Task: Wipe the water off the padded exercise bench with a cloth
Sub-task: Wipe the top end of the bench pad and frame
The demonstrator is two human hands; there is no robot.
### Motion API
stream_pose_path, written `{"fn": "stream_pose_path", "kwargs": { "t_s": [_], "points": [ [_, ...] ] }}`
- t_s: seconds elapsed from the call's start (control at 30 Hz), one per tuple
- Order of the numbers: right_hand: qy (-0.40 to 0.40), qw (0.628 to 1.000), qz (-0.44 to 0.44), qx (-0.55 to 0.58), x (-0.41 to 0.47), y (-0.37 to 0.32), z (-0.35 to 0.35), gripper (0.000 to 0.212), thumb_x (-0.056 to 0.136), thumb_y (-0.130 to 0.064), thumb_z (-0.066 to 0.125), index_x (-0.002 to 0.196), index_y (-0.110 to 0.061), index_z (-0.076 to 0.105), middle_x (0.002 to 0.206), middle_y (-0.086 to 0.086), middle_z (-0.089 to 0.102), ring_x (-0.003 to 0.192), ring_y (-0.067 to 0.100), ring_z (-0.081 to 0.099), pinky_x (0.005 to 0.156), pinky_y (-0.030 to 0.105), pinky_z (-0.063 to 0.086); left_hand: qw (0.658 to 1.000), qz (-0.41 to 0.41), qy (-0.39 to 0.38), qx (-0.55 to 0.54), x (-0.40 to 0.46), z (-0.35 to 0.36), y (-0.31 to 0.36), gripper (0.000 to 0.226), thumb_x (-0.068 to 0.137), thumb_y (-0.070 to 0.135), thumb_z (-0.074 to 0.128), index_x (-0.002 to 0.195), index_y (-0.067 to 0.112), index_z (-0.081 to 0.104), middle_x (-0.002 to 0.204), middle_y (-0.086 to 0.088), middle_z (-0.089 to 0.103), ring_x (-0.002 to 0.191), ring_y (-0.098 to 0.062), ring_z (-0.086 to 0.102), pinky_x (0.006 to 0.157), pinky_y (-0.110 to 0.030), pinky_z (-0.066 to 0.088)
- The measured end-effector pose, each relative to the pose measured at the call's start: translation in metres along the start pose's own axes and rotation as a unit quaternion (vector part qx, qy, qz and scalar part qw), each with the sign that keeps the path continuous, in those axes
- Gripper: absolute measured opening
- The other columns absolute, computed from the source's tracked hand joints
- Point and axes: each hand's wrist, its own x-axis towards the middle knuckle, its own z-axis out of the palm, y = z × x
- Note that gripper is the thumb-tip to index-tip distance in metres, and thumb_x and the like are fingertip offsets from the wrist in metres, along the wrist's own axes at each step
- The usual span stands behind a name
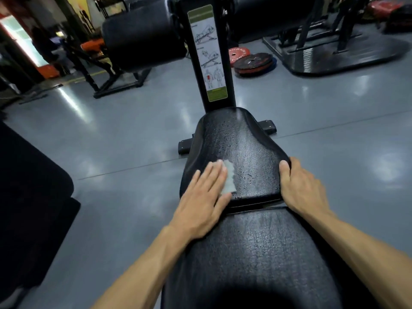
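Left hand (204, 197) presses cloth (228, 178) flat on bench (240, 141); right hand (301, 186) grips its edge.

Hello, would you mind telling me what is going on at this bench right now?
A person is wiping a wet black padded bench. The left hand presses a small grey cloth flat on the seat pad's left side, while the right hand grips the pad's right edge. Water droplets still bead farther up the pad.

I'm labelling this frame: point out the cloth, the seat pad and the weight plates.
cloth (229, 178): head view, its bare right part.
seat pad (243, 143): head view, wet top.
weight plates (253, 63): head view, top plate.
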Motion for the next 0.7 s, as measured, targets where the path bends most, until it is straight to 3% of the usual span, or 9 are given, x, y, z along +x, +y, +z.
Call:
{"fn": "stream_pose_path", "kwargs": {
  "t_s": [0.07, 0.2, 0.3, 0.37, 0.47, 0.53, 0.63, 0.7],
  "points": [
    [0.002, 1.000, -0.002, 0.003, 0.000, -0.001, 0.000, 0.047, 0.105, -0.055, 0.016, 0.120, -0.020, 0.043, 0.123, 0.023, 0.065, 0.108, 0.045, 0.061, 0.091, 0.053, 0.046, 0.998, 0.060, -0.003, 0.026, -0.004, -0.001, -0.009, 0.062, 0.108, 0.050, 0.011, 0.164, 0.025, 0.008, 0.171, 0.011, -0.003, 0.157, -0.007, -0.009, 0.129, -0.038, 0.000],
    [0.004, 1.000, 0.003, -0.004, 0.001, -0.001, 0.000, 0.051, 0.104, -0.057, 0.015, 0.125, -0.021, 0.044, 0.123, 0.021, 0.065, 0.108, 0.044, 0.062, 0.091, 0.053, 0.047, 0.995, -0.083, 0.015, -0.043, 0.003, -0.011, -0.049, 0.063, 0.103, 0.050, 0.010, 0.163, 0.030, 0.012, 0.168, 0.018, 0.000, 0.156, -0.003, -0.008, 0.128, -0.045, 0.006],
    [0.005, 1.000, 0.010, -0.006, 0.001, -0.002, 0.001, 0.053, 0.102, -0.059, 0.014, 0.127, -0.022, 0.043, 0.123, 0.020, 0.065, 0.108, 0.044, 0.062, 0.093, 0.054, 0.047, 0.999, 0.034, -0.023, -0.022, 0.001, -0.014, -0.028, 0.066, 0.098, 0.038, 0.022, 0.163, 0.027, 0.017, 0.170, 0.013, 0.005, 0.157, -0.008, -0.004, 0.129, -0.041, 0.002],
    [0.004, 1.000, 0.012, -0.005, 0.001, -0.002, 0.000, 0.052, 0.103, -0.058, 0.015, 0.127, -0.022, 0.044, 0.123, 0.021, 0.065, 0.107, 0.045, 0.061, 0.093, 0.053, 0.047, 0.996, 0.087, -0.019, 0.025, 0.004, -0.022, -0.029, 0.070, 0.091, 0.032, 0.027, 0.161, 0.025, 0.030, 0.169, 0.010, 0.017, 0.158, -0.014, 0.005, 0.128, -0.040, 0.004],
    [0.000, 1.000, 0.015, -0.006, 0.001, -0.001, 0.000, 0.051, 0.104, -0.057, 0.017, 0.128, -0.021, 0.045, 0.124, 0.021, 0.065, 0.108, 0.044, 0.061, 0.093, 0.052, 0.047, 0.998, -0.002, 0.051, -0.020, 0.012, -0.031, -0.030, 0.071, 0.085, 0.029, 0.027, 0.152, 0.016, 0.047, 0.164, 0.001, 0.034, 0.155, -0.022, 0.023, 0.127, -0.047, 0.019],
    [-0.001, 1.000, 0.014, -0.006, 0.002, -0.002, 0.000, 0.051, 0.104, -0.057, 0.017, 0.129, -0.022, 0.044, 0.124, 0.021, 0.065, 0.109, 0.044, 0.061, 0.093, 0.052, 0.046, 0.999, 0.003, 0.029, -0.027, 0.011, -0.025, -0.008, 0.072, 0.091, 0.036, 0.023, 0.158, 0.013, 0.035, 0.168, -0.002, 0.023, 0.157, -0.021, 0.016, 0.129, -0.041, 0.012],
    [-0.001, 1.000, 0.014, -0.006, 0.002, -0.001, 0.001, 0.051, 0.104, -0.057, 0.017, 0.127, -0.021, 0.045, 0.122, 0.021, 0.065, 0.107, 0.044, 0.061, 0.091, 0.052, 0.046, 0.998, 0.042, -0.033, 0.013, 0.009, -0.006, 0.015, 0.073, 0.102, 0.054, 0.012, 0.164, 0.016, 0.005, 0.171, 0.001, -0.010, 0.157, -0.012, -0.016, 0.129, -0.035, -0.004],
    [0.000, 1.000, 0.011, -0.007, 0.003, -0.001, 0.001, 0.050, 0.105, -0.056, 0.017, 0.125, -0.020, 0.045, 0.120, 0.022, 0.065, 0.105, 0.045, 0.061, 0.090, 0.052, 0.046, 0.997, 0.065, -0.033, 0.015, 0.019, -0.004, 0.000, 0.070, 0.105, 0.056, 0.010, 0.164, 0.020, 0.001, 0.171, 0.006, -0.013, 0.155, -0.007, -0.019, 0.129, -0.037, -0.004]
  ]
}}
